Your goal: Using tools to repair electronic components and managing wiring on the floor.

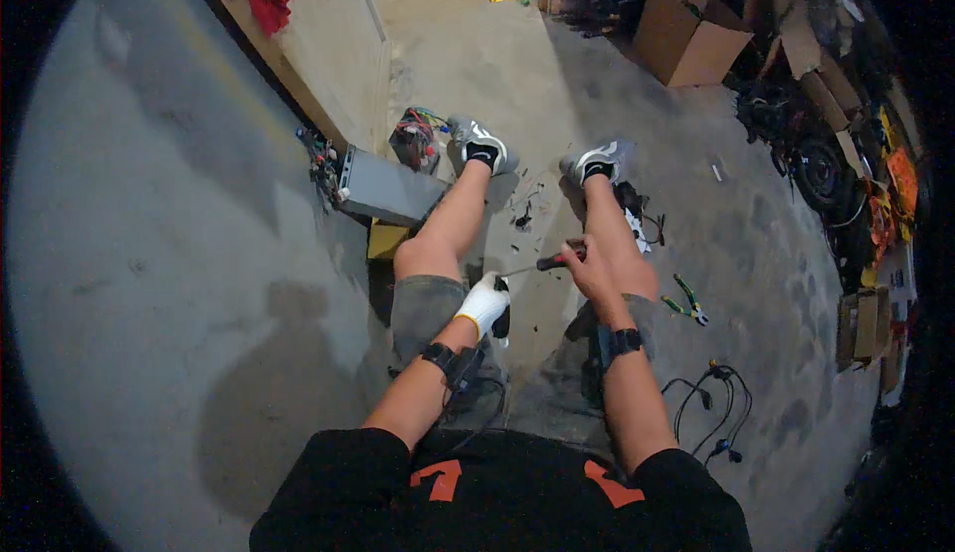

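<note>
The person is sitting on the concrete floor [557, 75] with both legs stretched out. The left hand [484, 303], in a white glove, is gripping a small dark part [500, 321] between the knees; its fingers are closed around it. The right hand [589, 266] is bare and its fingers are wrapped tight around the red and black handle of a screwdriver [542, 263]. The thin metal tip is pointing toward 9 o'clock, right at the dark part.

To do this well, I think the gloved hand should be keeping the part very still, and the screwdriver tip should be sitting straight in its spot while turning slowly, so it is not slipping toward the glove.

Green-handled pliers [686, 303] are lying on the floor at 3 o'clock from the right hand. A black cable [711, 403] is lying at 5 o'clock. A grey metal box [383, 189] with coloured wires is sitting at 11 o'clock, beside the left leg.
</note>
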Available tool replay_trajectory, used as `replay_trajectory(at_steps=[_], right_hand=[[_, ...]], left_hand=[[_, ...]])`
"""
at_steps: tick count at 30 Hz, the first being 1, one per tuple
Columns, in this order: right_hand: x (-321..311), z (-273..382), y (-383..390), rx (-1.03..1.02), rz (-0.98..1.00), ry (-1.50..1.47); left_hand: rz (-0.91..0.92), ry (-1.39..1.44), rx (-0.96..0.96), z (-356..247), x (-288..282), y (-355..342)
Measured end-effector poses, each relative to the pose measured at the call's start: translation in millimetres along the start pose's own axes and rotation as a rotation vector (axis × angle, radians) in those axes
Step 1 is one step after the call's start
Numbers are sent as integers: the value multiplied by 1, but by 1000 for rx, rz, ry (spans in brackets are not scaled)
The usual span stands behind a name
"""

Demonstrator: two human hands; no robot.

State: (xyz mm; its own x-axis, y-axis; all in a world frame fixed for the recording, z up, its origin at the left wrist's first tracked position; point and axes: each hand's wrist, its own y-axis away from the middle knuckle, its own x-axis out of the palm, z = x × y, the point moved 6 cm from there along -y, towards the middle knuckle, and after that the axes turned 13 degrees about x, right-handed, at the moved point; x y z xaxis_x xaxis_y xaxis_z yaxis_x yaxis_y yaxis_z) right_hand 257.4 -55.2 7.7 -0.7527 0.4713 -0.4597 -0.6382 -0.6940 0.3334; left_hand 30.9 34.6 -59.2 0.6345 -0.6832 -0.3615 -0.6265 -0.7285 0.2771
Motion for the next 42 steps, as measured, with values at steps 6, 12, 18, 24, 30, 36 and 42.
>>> replay_trajectory(at_steps=[6, 12, 18, 24, 30, 36, 42], right_hand=[[0, 8, 16, 90, 357, -453], [-9, -20, -7, 370, 98, 177], [2, -1, 0, -254, 60, -537], [-6, -35, -24, 141, -83, 107], [-3, 3, 4, -214, -69, -193], [7, 5, 5, -5, 235, -196], [2, -28, -13, 179, 32, -52]], left_hand=[[28, 7, -59, -8, 2, 1], [58, 25, -22, -11, -1, 4], [61, 128, -5, -22, 1, 9], [72, -36, 87, -12, 1, 2], [42, 54, 5, -21, -6, 8], [113, -107, -19, 11, 4, -7], [175, -229, 8, -3, 10, -3]])
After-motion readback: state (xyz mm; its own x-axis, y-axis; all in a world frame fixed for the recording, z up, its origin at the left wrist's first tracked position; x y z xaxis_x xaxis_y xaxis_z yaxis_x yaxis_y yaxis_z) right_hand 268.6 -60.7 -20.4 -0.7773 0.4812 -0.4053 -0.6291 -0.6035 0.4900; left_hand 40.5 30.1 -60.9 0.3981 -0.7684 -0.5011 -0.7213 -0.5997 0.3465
